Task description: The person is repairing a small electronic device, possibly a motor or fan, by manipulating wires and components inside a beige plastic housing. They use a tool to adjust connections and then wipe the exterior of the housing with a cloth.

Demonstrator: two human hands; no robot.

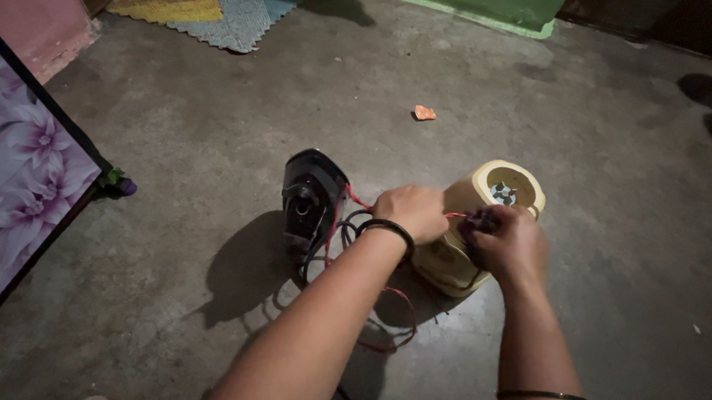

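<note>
Pinching the red wire [456, 216] taut between my left hand [410, 212] and right hand [508, 244], I keep both grips clenched beside the cream mixer base [451, 259].

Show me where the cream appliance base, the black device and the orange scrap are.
cream appliance base [451, 268]: head view, lower side wall.
black device [311, 193]: head view, glossy top.
orange scrap [424, 113]: head view, its middle.

You are gripping a thin red wire [356, 198] with your left hand [411, 212] and pinching its end with your right hand [508, 244] against a cream plastic mixer base [488, 201], beside a black appliance housing [311, 193] on the grey concrete floor [210, 158].
</note>
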